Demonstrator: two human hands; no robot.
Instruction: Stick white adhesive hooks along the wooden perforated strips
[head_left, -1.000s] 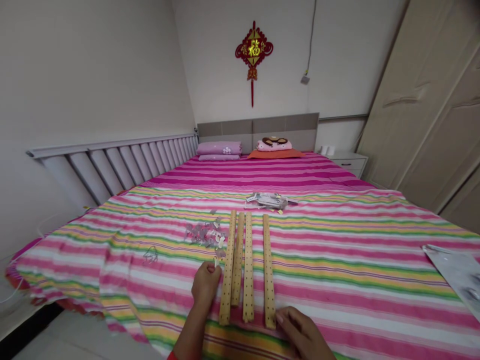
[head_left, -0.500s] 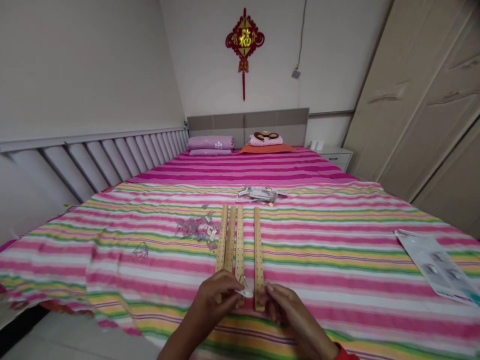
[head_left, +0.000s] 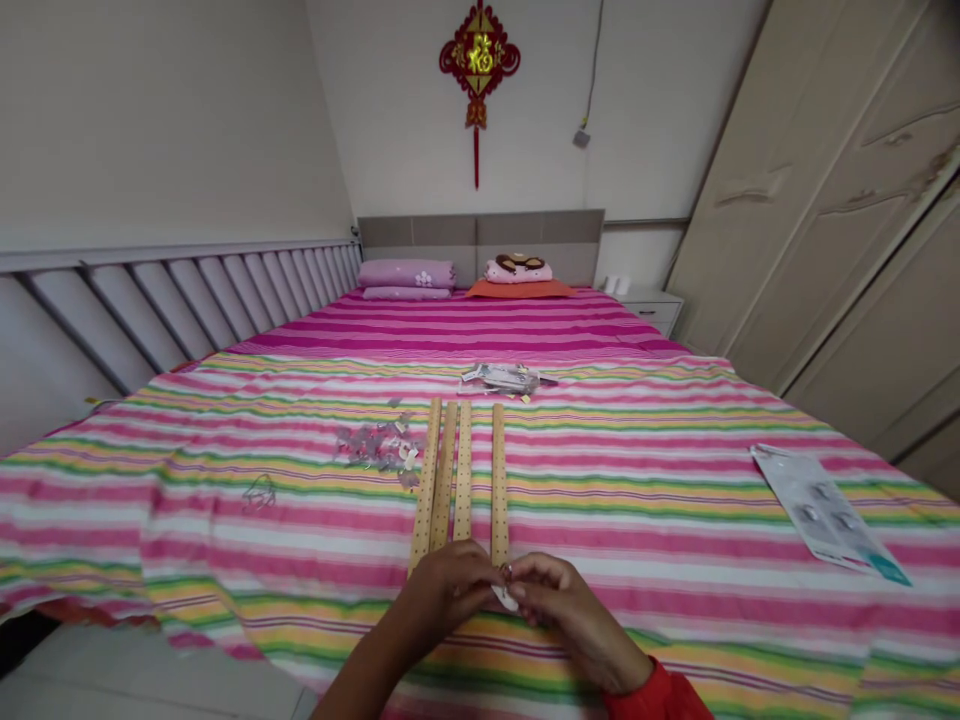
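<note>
My left hand (head_left: 442,590) and my right hand (head_left: 553,606) meet low in the view, just past the near ends of several long wooden strips (head_left: 463,470) punched with rows of small holes. Between their fingertips is a small white piece (head_left: 506,597) with a glint of metal. Both hands pinch it, and the fingers hide most of it. The strips lie side by side on the striped bedsheet (head_left: 637,500), and my left hand partly covers the near end of the leftmost one.
Small greyish pieces (head_left: 375,447) lie scattered left of the strips. Farther on is a small heap of silvery packets (head_left: 499,378). A printed white sheet (head_left: 821,510) lies to the right. A slatted rail runs along the left side, and wardrobe doors stand at the right.
My hands have moved from apart to together, with the white piece now pinched between them over the strips' near ends. The whole view has shifted as my head moved.
</note>
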